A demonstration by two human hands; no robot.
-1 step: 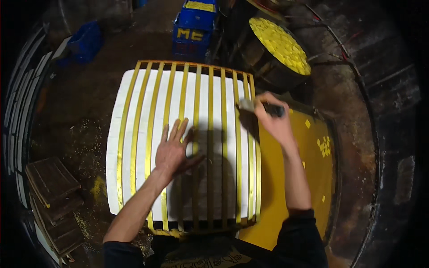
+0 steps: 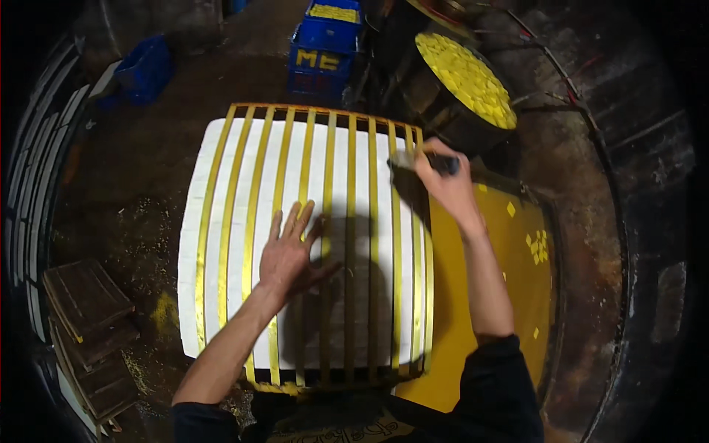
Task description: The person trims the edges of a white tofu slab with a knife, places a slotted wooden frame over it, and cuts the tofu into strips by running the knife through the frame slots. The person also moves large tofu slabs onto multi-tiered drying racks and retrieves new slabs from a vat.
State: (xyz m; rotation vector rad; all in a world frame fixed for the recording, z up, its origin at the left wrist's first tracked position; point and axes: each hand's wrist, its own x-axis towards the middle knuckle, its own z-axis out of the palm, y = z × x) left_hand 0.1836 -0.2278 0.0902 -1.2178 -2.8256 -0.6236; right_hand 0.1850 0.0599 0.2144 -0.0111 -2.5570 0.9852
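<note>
A broad white slab [image 2: 193, 229], with faint lines across it, lies under a frame of long yellow slats [image 2: 235, 184]. My left hand [image 2: 286, 255] rests on the slats near the middle, fingers spread, holding nothing. At the far right part of the frame, my right hand [image 2: 450, 184] grips a knife-like tool [image 2: 403, 159] with a dark handle and a pale flat blade. The blade points left, at the white strip between two slats; whether it cuts in, I cannot tell. Shadow covers the slab's near middle.
On the right is a yellow surface [image 2: 480, 310] with several small yellow squares [image 2: 538, 246]. Beyond it stands a dark drum with yellow pieces [image 2: 465, 77]. Blue crates [image 2: 322, 55] are stacked at the back; another blue crate [image 2: 144, 70] sits far left. Wooden boards [image 2: 88, 299] are piled at the near left.
My right hand and the tool have shifted slightly left and away from me along the frame. My left hand stays spread on the slats. The whole view has shifted a little.
</note>
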